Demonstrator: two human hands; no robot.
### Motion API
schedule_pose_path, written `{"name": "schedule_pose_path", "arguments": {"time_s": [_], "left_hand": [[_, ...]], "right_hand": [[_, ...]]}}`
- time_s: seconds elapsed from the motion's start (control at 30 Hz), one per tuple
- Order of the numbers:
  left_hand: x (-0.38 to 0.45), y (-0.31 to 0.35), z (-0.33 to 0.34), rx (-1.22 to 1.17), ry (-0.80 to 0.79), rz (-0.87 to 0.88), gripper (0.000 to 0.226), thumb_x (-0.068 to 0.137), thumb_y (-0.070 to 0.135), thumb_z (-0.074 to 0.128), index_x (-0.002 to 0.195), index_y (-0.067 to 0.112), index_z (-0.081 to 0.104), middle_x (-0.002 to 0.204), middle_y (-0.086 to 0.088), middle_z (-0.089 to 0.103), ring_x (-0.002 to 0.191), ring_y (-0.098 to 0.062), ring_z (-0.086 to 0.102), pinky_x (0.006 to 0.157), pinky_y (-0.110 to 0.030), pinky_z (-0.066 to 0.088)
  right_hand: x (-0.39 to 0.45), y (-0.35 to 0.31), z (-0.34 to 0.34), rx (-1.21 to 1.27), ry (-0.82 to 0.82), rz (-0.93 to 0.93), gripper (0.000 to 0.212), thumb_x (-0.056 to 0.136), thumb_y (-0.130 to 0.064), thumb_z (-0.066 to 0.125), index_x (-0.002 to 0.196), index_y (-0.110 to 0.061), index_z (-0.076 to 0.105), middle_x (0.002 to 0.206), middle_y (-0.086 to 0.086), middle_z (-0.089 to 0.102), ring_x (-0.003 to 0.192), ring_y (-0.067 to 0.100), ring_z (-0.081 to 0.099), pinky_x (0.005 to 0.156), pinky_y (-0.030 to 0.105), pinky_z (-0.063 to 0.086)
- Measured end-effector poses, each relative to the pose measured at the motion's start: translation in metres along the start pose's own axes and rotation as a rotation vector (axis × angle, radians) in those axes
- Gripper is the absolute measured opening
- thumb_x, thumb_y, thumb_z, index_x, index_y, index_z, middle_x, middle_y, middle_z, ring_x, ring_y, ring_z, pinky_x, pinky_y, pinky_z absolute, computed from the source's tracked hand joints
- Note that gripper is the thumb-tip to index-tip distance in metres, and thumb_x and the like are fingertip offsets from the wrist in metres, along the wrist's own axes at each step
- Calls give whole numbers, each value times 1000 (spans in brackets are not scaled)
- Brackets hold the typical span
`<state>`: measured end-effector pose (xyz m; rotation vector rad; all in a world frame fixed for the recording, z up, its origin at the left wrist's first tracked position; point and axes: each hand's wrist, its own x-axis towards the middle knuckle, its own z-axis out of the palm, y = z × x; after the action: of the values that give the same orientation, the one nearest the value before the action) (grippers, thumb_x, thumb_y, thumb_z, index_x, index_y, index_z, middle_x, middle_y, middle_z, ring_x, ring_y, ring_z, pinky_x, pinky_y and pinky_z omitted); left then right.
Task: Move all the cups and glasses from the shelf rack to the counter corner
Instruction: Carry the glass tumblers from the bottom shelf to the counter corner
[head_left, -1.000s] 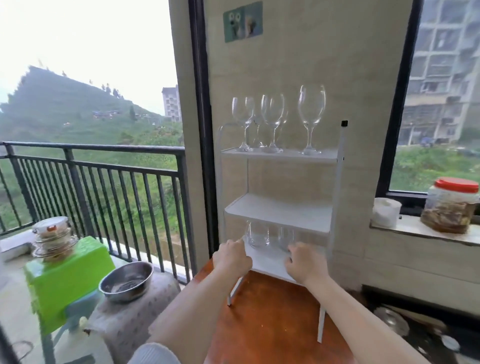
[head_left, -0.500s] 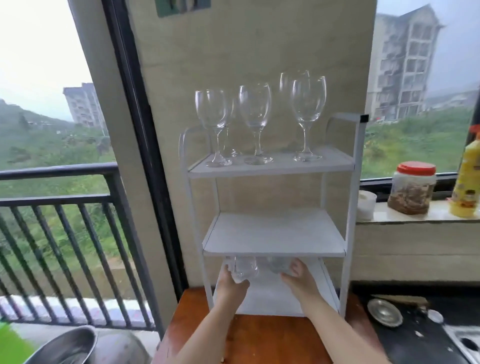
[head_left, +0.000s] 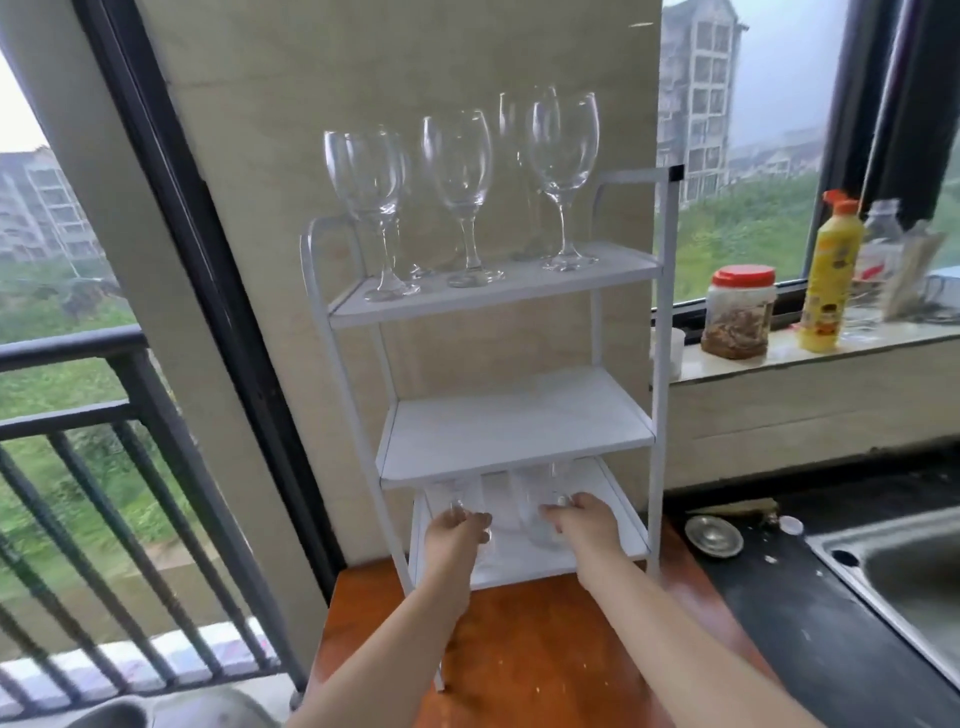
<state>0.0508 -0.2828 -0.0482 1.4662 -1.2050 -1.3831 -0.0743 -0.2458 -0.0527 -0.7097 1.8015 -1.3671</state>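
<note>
A white three-tier shelf rack (head_left: 519, 436) stands on an orange-brown table against the wall. Several clear wine glasses (head_left: 460, 171) stand on its top tier; the middle tier is bare. On the bottom tier, my left hand (head_left: 456, 530) is closed around a clear glass tumbler (head_left: 457, 499), and my right hand (head_left: 584, 522) is closed around a second clear tumbler (head_left: 540, 512). Both tumblers are partly hidden by the middle shelf and my fingers.
The orange-brown table (head_left: 530, 660) meets a black counter (head_left: 810, 613) with a steel sink (head_left: 904, 566) and a small metal dish (head_left: 712, 535). A red-lidded jar (head_left: 737, 312) and yellow bottle (head_left: 830, 275) sit on the window ledge. A balcony railing (head_left: 93, 467) runs on the left.
My view has swung right and closer to the rack. Both hands have gone from the bottom shelf's front edge into the bottom tier and closed around the two tumblers.
</note>
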Motion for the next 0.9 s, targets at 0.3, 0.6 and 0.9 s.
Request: {"name": "schedule_pose_path", "arguments": {"time_s": [0.3, 0.6, 0.9], "left_hand": [[-53, -11, 19, -6, 189, 118, 27, 83, 5, 51, 60, 12, 39, 54, -3, 27, 52, -15, 25, 51, -27, 25], [-191, -45, 133, 24, 33, 182, 33, 72, 8, 56, 48, 9, 34, 54, -4, 32, 65, -23, 32, 51, -29, 24], [-368, -45, 299, -16, -359, 336, 37, 74, 12, 55, 48, 14, 28, 53, -4, 27, 54, -15, 23, 49, -29, 16]], "right_hand": [[-64, 24, -88, 221, -154, 88, 22, 79, -6, 67, 63, -14, 53, 46, -2, 51, 44, 9, 46, 41, 20, 37], [-171, 61, -275, 219, -21, 67, 27, 79, 1, 64, 59, -13, 51, 24, -9, 44, 53, 13, 43, 61, 29, 39], [-272, 79, -481, 274, 381, 41, 32, 80, -5, 65, 57, -15, 45, 56, 2, 39, 54, 12, 36, 71, 32, 35]]}}
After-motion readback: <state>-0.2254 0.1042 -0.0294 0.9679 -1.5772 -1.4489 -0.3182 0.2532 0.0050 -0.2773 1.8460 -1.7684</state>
